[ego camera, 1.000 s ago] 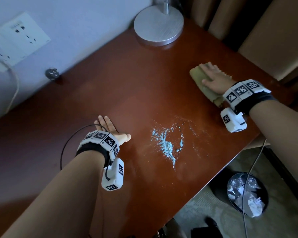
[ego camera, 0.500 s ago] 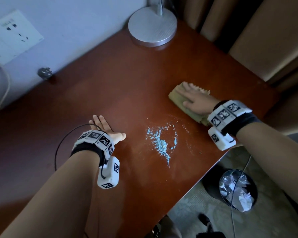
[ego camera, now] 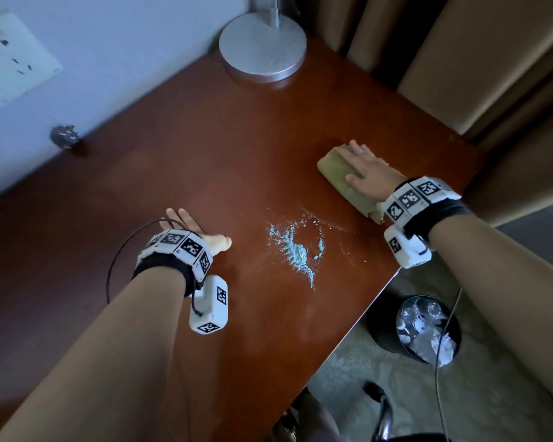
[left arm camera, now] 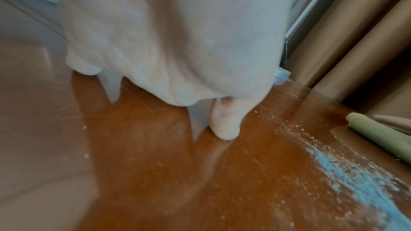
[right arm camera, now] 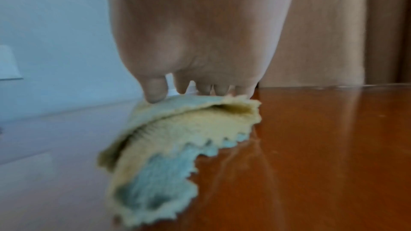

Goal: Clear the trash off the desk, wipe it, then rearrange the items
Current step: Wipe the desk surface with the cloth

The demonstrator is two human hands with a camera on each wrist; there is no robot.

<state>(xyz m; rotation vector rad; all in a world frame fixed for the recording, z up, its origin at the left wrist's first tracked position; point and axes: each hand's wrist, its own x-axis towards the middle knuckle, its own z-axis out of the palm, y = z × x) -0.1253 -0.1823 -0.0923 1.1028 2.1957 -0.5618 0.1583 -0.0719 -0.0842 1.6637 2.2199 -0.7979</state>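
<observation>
Wiping is clearly the step in hand here. The right hand [ego camera: 369,173] lies flat with straight fingers on a folded yellow-green cloth [ego camera: 339,173], pressing it down on the table [ego camera: 205,148] near the right edge, toward the far corner. Flat palm makes sense: it spreads the push over the whole cloth, so it drags along the wood instead of bunching up. In the right wrist view the cloth [right arm camera: 177,138] is doubled over on itself, zigzag edge showing, with a bluish smear on the under layer.

The left hand [ego camera: 192,231] is released, fingers straight and palm down on the wood toward the near left, holding nothing. My guess is it's just bracing the body while the other arm does the work.

The mess itself is one patch of blue powder [ego camera: 296,250], sitting between the two hands and near the right edge, apart from the cloth, with fine specks scattered around it. So that bit isn't wiped yet.

Count: two hands, one cloth, one powder patch, one lamp base [ego camera: 262,47] at the far corner, one trash bin [ego camera: 428,330] on the floor below the right edge, already holding crumpled stuff.
</observation>
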